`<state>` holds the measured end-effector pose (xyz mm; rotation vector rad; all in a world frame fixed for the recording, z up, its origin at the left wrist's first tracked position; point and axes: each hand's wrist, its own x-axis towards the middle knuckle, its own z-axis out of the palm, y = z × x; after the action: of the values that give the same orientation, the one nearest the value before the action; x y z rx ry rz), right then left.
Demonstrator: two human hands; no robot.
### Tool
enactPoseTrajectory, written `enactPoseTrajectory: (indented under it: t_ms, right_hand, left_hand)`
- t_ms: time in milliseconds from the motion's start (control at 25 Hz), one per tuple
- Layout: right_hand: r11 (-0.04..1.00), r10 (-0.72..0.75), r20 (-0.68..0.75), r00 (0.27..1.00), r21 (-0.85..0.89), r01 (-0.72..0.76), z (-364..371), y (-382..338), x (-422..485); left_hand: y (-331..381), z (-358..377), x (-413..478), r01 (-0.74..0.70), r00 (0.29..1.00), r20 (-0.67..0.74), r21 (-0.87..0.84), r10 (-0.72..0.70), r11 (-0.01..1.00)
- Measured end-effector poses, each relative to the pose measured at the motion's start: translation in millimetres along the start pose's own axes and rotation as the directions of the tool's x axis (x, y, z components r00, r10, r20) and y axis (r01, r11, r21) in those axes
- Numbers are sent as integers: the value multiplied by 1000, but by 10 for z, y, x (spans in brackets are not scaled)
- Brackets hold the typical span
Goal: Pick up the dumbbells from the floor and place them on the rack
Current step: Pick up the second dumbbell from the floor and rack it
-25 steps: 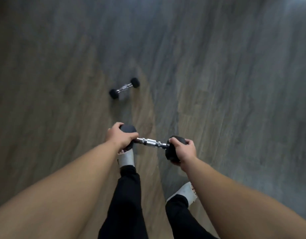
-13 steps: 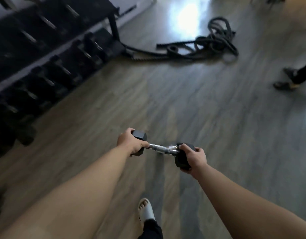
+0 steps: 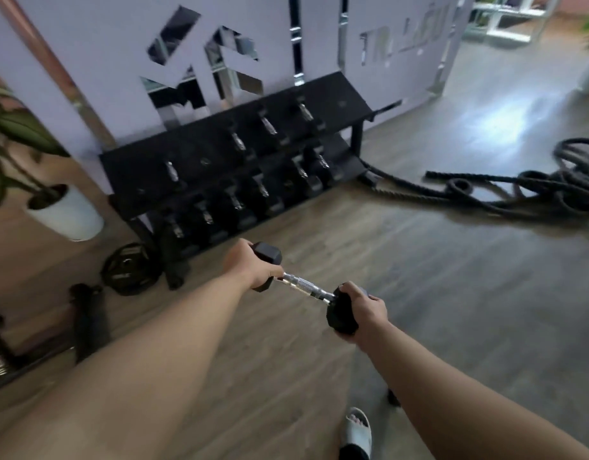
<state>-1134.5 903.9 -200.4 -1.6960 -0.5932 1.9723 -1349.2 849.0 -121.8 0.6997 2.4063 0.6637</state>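
A: Lighting?
B: Dim indoor, cool grey cast. Brightest at the top right, where daylight comes in and leaves a white glare patch on the floor (image 3: 505,124).
A: Shadows?
B: Soft. The rack (image 3: 240,167) is nearly pure black, shelf detail crushed; only the chrome handles catch glints.
A: Sharpness?
B: Motion blur all over. Wall lettering (image 3: 402,41) smeared, plant (image 3: 10,134) on the left soft, rope (image 3: 535,190) mushy. The dumbbell (image 3: 306,288) is sharpest, knurling readable, small highlight on the bar.
A: Distortion?
B: Wide-angle. Wall panels lean, floor planks fan out, forearms balloon toward the bottom corners.
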Motion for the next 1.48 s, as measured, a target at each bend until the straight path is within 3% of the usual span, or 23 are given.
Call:
enactPoseTrajectory:
  t_ms: [200, 520, 1120, 1320, 1480]
  right_hand:
    - [998, 66, 121, 990, -24, -63, 929, -334, 392]
    - [989, 108, 189, 976, -119, -86, 2362, -760, 791]
    - [961, 278, 27, 960, -10, -277, 5429, -1070, 2277]
    - [954, 295, 56, 954, -71, -291, 6120, -1387, 3036]
    - [943, 298, -6, 954, -149, -296, 6645, -1605, 3444]
  left_hand:
    - [195, -564, 732, 23, 993, -119, 83, -13, 996]
    - [206, -1357, 2015, 11, 987, -159, 128, 9, 992]
    - [187, -2509, 5548, -118, 992, 86, 324, 95, 938]
    - [345, -2659, 6565, -113, 992, 84, 350, 89, 930]
    - [390, -2758, 7274, -127, 990, 100, 398, 95, 909]
